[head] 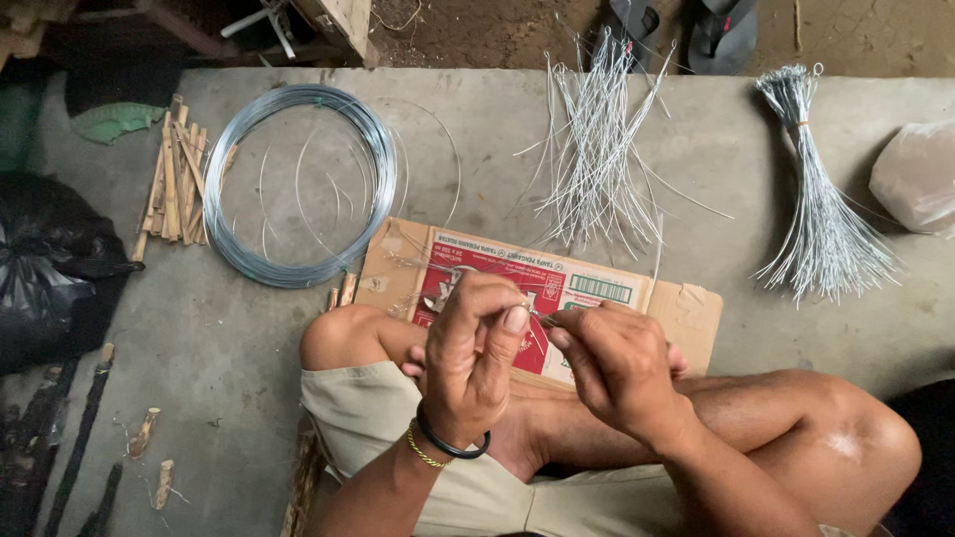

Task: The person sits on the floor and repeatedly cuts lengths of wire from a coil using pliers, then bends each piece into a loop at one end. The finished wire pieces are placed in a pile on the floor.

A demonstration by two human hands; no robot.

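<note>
Concrete floor [239, 338]: I see my left hand [473, 358] and right hand [617, 363] fingers pinching one short wire [542, 316] above the cardboard [686, 308]. Tied bundle [821, 214] at far-right edge done; loose wires [597, 149] and coil [298, 184] remain.

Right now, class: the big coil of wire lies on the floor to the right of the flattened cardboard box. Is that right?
Not quite. In the head view, the coil of wire lies on the floor to the left of the flattened cardboard box, beside the bundle of wooden sticks.
</note>
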